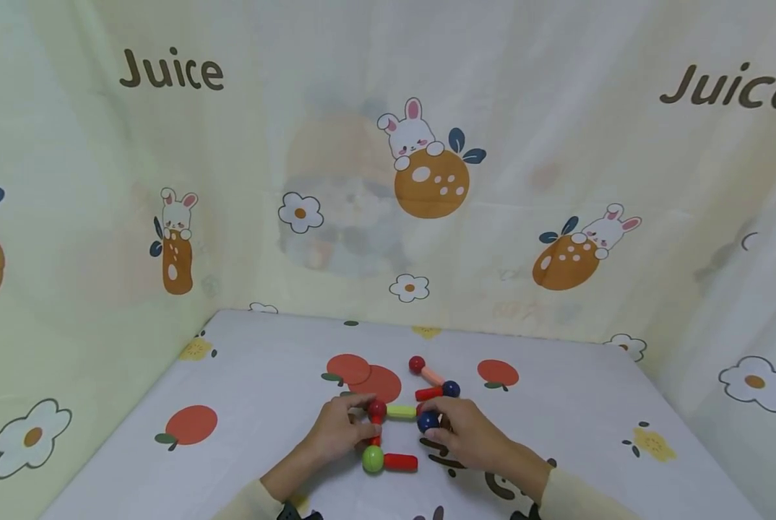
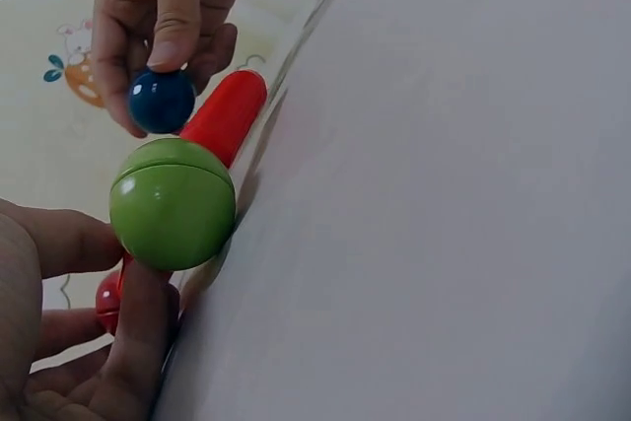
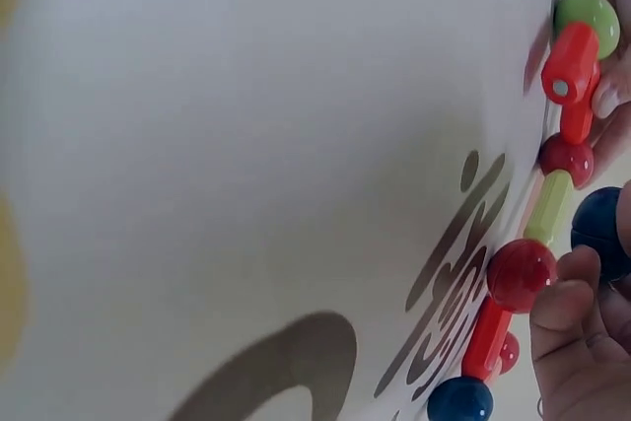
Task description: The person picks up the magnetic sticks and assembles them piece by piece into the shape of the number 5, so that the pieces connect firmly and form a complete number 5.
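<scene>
Dark-blue glossy ball pinched between thumb and fingers of right hand, just beside a glossy red ball at one end of a pale yellow-green rod. Left hand: thumb and finger narrowed about a red rod, near its bright-green ball.

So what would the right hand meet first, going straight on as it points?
Probably the red ball at the right end of the yellow-green rod, beside the blue ball the hand holds; depth is unclear.
</scene>
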The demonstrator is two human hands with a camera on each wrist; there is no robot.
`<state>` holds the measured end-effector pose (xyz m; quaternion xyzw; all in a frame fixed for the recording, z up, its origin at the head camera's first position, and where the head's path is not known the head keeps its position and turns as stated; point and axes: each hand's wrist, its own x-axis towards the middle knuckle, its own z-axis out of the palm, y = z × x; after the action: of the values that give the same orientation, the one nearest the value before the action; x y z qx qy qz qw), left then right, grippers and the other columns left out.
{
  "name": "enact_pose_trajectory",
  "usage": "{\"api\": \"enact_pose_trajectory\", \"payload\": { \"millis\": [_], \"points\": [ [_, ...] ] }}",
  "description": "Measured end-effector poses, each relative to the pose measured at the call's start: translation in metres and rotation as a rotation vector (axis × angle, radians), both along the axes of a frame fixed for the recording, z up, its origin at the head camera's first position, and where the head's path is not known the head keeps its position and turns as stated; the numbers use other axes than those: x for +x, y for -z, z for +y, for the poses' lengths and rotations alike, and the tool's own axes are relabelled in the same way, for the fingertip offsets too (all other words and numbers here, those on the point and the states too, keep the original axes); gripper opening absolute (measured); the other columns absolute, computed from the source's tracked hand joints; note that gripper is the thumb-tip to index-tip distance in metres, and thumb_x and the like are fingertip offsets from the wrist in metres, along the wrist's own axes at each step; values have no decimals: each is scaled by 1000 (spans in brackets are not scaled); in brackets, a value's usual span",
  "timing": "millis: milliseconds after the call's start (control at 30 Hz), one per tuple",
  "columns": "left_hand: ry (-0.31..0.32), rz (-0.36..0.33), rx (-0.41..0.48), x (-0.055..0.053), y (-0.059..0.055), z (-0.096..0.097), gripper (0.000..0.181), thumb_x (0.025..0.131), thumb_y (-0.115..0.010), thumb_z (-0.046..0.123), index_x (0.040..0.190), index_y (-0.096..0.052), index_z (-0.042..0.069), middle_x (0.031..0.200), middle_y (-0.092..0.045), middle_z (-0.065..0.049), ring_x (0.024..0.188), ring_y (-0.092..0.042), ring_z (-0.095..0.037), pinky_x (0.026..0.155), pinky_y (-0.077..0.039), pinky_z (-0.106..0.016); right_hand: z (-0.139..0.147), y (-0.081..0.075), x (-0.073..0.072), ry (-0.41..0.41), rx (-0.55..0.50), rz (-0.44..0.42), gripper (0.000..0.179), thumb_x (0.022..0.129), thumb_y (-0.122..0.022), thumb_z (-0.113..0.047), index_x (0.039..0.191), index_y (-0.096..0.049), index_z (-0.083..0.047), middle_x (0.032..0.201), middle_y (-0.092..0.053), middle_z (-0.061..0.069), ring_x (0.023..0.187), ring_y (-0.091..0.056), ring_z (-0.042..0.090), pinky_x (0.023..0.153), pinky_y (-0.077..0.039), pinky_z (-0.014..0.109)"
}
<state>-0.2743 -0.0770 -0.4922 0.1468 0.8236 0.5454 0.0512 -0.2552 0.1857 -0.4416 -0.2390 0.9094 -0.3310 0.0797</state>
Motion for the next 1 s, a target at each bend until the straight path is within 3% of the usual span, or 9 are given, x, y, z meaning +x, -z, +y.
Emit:
{"api": "enact_pose_trajectory", "payload": {
  "millis": [333, 600, 1000],
  "points": [
    [18, -38, 55, 1, 0, 0, 60, 86, -77, 8, 142, -56, 0, 130, -63, -15, 68, -64, -18, 61, -57, -29, -4, 3, 6, -34, 41, -103, 36, 89, -78, -13, 122, -66, -7, 96, -63, -6, 88, -56, 17, 78, -54, 30],
    [24, -25, 58, 0, -2, 1, 59, 88, -75, 8, 143, -55, -1, 129, -63, -16, 68, -65, -17, 61, -57, -27, -1, 1, 8, -57, 61, -129, 31, 86, -82, -15, 114, -69, -11, 95, -63, -7, 85, -56, 16, 74, -52, 25],
    [7, -19, 36, 1, 0, 1, 59, 88, -75, 9, 143, -55, 0, 131, -63, -14, 65, -63, -16, 57, -52, -25, 4, 10, 10, -80, -9, -185, 35, 81, -87, -18, 109, -67, -13, 89, -65, -6, 82, -58, 17, 70, -51, 25]
  ]
}}
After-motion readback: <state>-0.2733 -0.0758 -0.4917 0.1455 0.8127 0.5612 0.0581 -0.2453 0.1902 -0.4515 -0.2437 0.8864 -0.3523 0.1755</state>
